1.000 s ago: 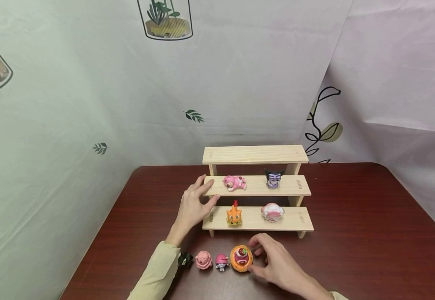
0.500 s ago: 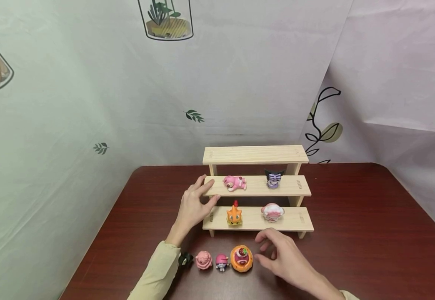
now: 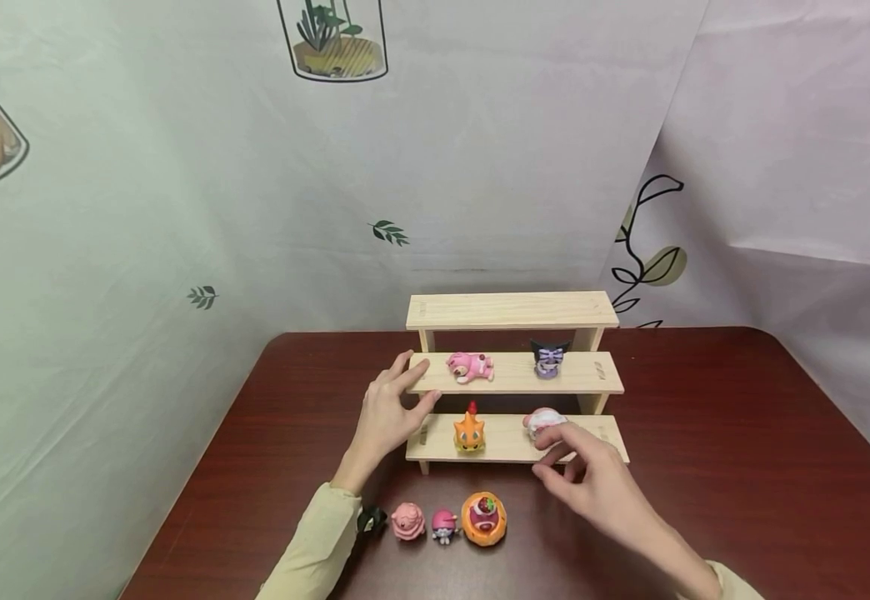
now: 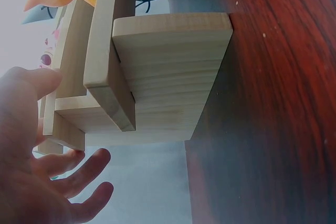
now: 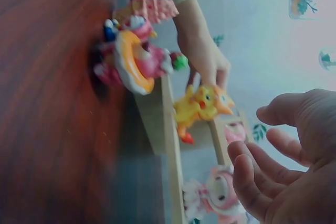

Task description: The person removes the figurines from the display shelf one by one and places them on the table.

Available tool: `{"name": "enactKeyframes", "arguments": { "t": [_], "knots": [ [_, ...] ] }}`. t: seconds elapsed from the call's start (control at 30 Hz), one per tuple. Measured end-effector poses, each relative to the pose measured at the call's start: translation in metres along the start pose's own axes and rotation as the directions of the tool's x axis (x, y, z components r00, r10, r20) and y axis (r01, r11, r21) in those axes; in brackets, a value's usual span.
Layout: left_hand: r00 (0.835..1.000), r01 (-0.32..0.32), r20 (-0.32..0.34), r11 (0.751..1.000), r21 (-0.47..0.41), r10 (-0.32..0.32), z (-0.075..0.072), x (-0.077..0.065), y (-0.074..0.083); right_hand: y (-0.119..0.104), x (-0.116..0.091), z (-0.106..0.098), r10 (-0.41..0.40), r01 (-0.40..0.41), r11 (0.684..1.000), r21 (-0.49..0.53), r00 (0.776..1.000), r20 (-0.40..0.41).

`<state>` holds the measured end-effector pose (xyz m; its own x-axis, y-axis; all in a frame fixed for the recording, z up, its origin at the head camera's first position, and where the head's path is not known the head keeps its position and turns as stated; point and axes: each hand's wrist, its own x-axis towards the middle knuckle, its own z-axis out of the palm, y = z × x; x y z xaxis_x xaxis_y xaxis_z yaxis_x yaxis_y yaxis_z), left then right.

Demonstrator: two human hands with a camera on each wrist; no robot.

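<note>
A light wooden three-tier display stand stands on the table. My left hand holds the left end of its middle board, thumb at the front edge in the left wrist view. My right hand hovers in front of the lowest board with fingers loosely bent and nothing in them. It partly covers a white-and-pink figurine there. An orange dragon-like figurine sits left of that one. On the middle board are a lying pink bear figurine and a purple-and-black figurine.
A row of figurines lies before the stand: a black one beside the left sleeve, a pink one, a pink-capped one and an orange ring-shaped one with a strawberry top. A patterned cloth hangs behind the table.
My right hand has moved away from the orange ring-shaped figurine, up and to the right, to the front of the lowest board. The left hand has stayed on the stand.
</note>
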<state>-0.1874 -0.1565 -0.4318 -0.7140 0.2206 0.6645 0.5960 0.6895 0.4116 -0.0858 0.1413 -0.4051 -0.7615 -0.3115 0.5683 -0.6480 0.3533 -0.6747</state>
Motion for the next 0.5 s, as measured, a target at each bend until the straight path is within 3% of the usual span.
{"name": "enactKeyframes", "arguments": {
  "t": [0.2,0.5],
  "knots": [
    [1.000,-0.010,-0.010,1.000,0.005,0.010,0.001,0.000,-0.001,0.004,0.010,-0.011,0.014,-0.016,0.999,-0.034,0.997,-0.073],
    [1.000,0.008,0.009,1.000,0.009,-0.008,0.000,0.000,0.001,0.012,0.021,-0.022,0.096,-0.109,0.992,-0.063,0.979,-0.178]
  ]
}}
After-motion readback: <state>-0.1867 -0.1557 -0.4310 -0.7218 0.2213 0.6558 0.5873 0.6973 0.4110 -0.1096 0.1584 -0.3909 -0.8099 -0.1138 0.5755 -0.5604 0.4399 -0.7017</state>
